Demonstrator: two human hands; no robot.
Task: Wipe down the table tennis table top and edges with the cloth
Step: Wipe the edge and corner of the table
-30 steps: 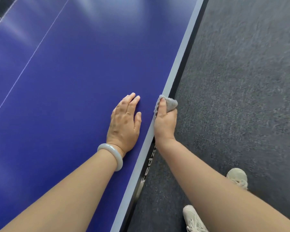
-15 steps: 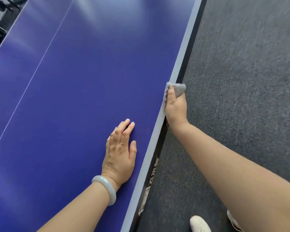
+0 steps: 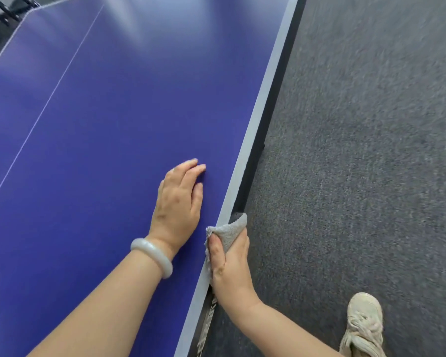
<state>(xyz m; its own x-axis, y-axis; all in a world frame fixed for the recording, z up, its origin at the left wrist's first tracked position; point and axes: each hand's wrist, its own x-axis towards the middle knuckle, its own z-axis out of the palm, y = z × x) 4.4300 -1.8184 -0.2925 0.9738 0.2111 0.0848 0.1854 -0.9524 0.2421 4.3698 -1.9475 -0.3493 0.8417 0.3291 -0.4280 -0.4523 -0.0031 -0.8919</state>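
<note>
Firmly, the thumb of the right hand pinches a folded grey terry cloth over the pale edge of the blue table tennis table. The left hand rests flat on top, fingers straight. The edge wiping looks partway done, with a long stretch ahead.

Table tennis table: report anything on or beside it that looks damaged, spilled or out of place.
Nothing stands out. The blue table top shows only glare, no visible stain or scratch. The right hand holds the grey cloth over the side edge; the left hand rests on the top.
</note>
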